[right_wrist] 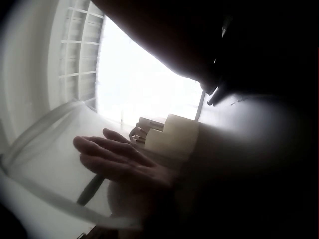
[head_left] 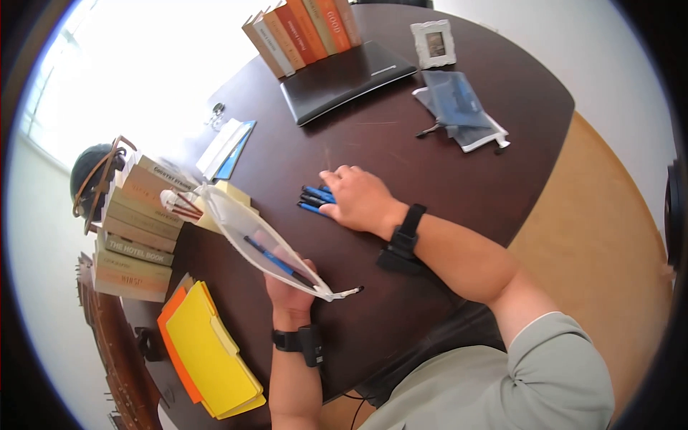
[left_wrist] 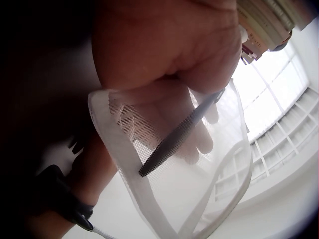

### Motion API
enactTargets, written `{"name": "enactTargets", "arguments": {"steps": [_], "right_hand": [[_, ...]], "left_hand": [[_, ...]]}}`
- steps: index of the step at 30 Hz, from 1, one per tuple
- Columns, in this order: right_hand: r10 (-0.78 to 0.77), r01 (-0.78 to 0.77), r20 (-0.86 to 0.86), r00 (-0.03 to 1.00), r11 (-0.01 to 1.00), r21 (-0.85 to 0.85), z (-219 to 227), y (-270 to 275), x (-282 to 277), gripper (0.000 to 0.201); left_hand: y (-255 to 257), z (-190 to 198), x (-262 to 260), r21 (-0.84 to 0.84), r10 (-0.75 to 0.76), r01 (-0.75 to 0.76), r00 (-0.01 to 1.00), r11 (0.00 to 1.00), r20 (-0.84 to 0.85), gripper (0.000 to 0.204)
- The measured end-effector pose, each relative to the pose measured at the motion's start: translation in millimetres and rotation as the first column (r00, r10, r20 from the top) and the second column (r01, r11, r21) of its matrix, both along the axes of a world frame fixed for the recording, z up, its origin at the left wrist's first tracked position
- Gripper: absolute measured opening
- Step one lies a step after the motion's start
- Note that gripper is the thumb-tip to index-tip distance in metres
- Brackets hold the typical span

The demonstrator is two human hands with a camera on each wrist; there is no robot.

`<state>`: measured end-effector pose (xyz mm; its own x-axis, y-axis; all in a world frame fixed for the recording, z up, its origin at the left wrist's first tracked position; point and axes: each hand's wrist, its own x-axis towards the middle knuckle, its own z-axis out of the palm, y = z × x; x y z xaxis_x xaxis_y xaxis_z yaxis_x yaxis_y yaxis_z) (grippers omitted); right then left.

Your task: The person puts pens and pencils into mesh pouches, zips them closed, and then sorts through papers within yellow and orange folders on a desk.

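Note:
My left hand holds a white mesh pouch by its lower side, with its zipped mouth spread. Inside the pouch lies a blue and black pen; it also shows as a dark slanting shape through the mesh in the left wrist view. The fingers extend along the mesh, seen through it. My right hand rests over a small bundle of blue and black pens on the table, its fingers reaching forward and its thumb beside them. The palm hides part of the bundle.
The dark table bears a black laptop under books, a white picture frame and zipped mesh pouches at the far right. More books stand at left, behind yellow folders. Pale yellow blocks sit behind the pouch.

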<state>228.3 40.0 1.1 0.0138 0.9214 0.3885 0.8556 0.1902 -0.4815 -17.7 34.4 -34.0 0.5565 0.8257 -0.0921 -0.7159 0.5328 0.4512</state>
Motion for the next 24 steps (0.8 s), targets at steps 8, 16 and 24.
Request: {"name": "enactTargets", "arguments": {"steps": [8, 16, 24], "right_hand": [[0.019, -0.014, 0.051, 0.999, 0.995, -0.096, -2, 8, 3, 0.048], [0.035, -0.034, 0.1, 0.994, 0.999, -0.019, -5, 9, 3, 0.028], [0.03, -0.03, 0.09, 0.995, 1.0, -0.001, -4, 10, 5, 0.024]], "left_hand": [[-7, 14, 11, 0.034, -0.029, 0.024, 0.988, 0.999, 0.153, 0.024], [-3, 6, 4, -0.031, -0.006, 0.011, 0.986, 0.999, 0.166, 0.025], [-4, 11, 8, -0.037, -0.016, 0.023, 0.984, 0.999, 0.176, 0.03]]}}
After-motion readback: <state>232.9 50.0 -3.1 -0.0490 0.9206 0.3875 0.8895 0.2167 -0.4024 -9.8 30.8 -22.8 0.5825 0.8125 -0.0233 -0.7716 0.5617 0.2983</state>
